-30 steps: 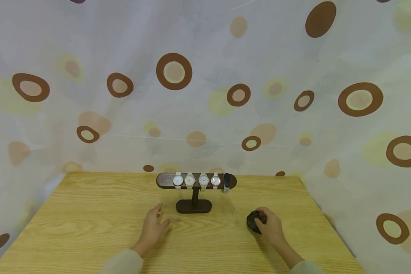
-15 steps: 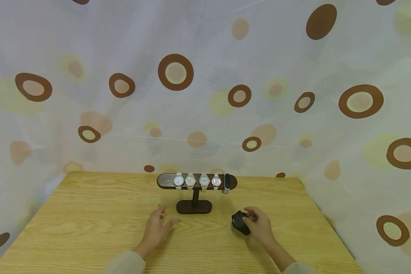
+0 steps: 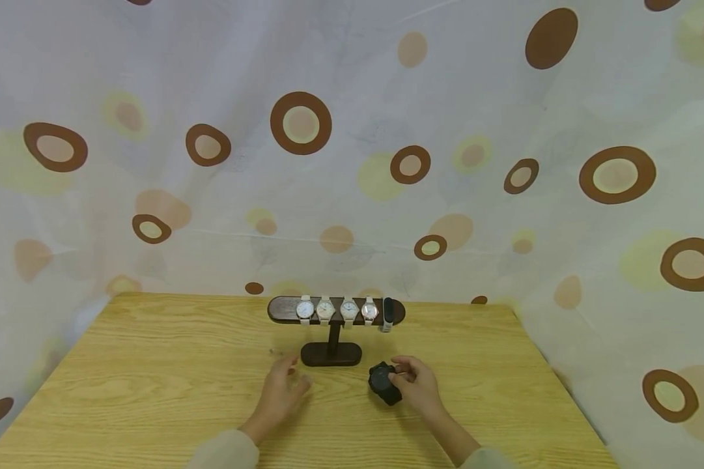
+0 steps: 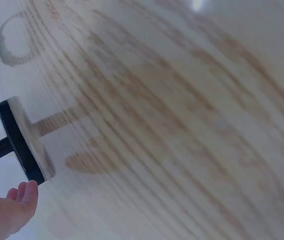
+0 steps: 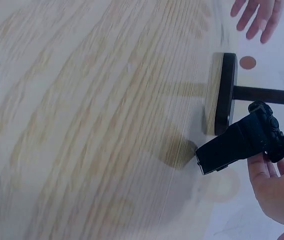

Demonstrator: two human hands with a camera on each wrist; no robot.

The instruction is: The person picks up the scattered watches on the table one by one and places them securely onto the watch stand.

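Note:
My right hand (image 3: 419, 387) pinches a chunky black wristwatch (image 3: 382, 383) between thumb and fingers, in front of the stand's right side. In the right wrist view the same wristwatch (image 5: 237, 142) hangs tilted, its wide strap pointing down towards the table. My left hand (image 3: 278, 397) is held in the air with fingers relaxed and apart, holding nothing, just left of the stand's base. Between and behind the hands is a dark wooden watch stand (image 3: 331, 354). Its crossbar carries several white-strapped watches (image 3: 325, 309) and a dark-faced smart band (image 3: 388, 311) at the right.
The stand is on a light wood-grain table (image 3: 152, 365). A white sheet (image 3: 352, 195) printed with brown, peach and yellow circles hangs behind the table and along both sides. The crossbar's left end (image 3: 282, 309) shows bare dark wood.
My right hand has carried the black wristwatch leftward, from the right of the table to just in front of the stand. My left hand has shifted slightly right, towards the stand's base.

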